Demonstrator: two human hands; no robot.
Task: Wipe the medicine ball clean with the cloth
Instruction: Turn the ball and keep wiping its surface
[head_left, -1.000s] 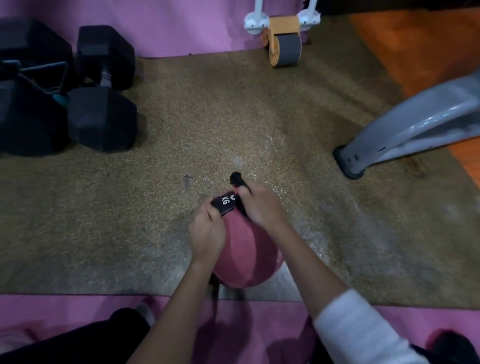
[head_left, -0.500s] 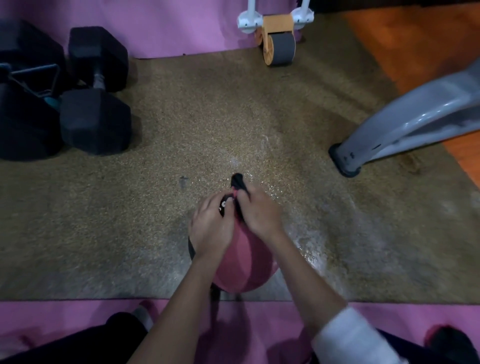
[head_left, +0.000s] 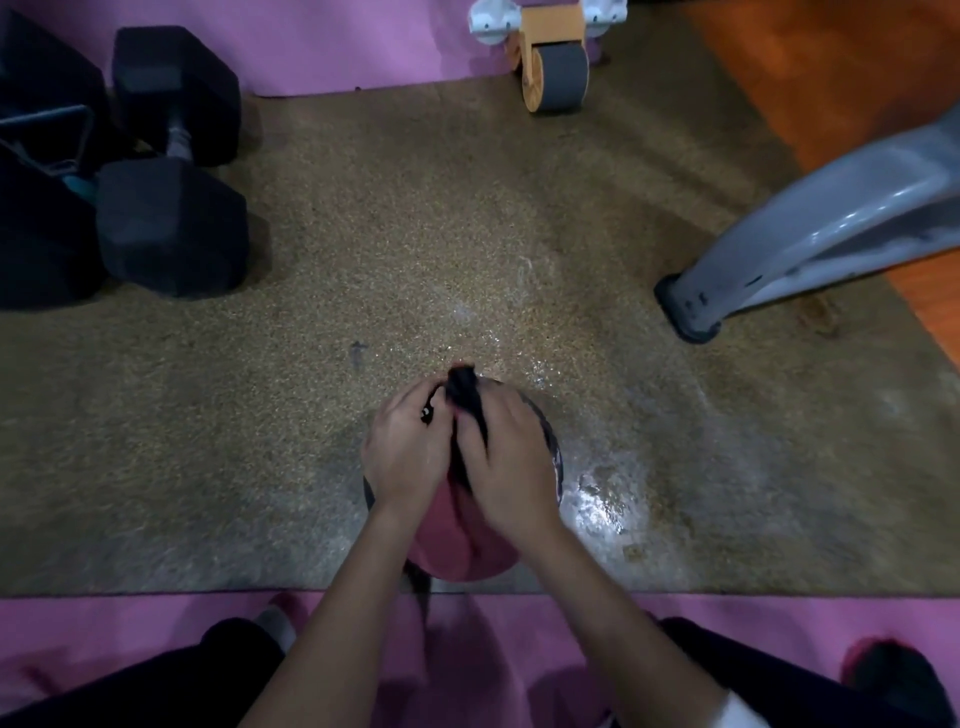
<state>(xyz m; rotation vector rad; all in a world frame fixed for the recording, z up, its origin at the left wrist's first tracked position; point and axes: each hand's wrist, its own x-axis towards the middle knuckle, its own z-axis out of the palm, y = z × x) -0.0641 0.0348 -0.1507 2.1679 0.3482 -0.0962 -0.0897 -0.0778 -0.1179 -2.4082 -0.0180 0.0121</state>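
Note:
A pink and black medicine ball (head_left: 457, 540) rests on the brown mat (head_left: 260, 441) near its front edge, mostly covered by my hands. My right hand (head_left: 506, 462) grips a dark cloth (head_left: 465, 400) and presses it on the ball's top right. The cloth's bunched end sticks out beyond my fingers. My left hand (head_left: 408, 452) lies on the ball's top left, its fingers curled over the surface beside the cloth. The ball's label is hidden under my hands.
Black hex dumbbells (head_left: 171, 161) and a handle sit at the back left. An orange and grey ab roller (head_left: 553, 62) stands at the back by a pink mat. A grey machine leg (head_left: 810, 228) reaches in from the right. Wet patches (head_left: 597, 499) shine right of the ball.
The ball has turned, so its black KG label is no longer visible. Both hands have closed in over the ball's top, with the cloth between them.

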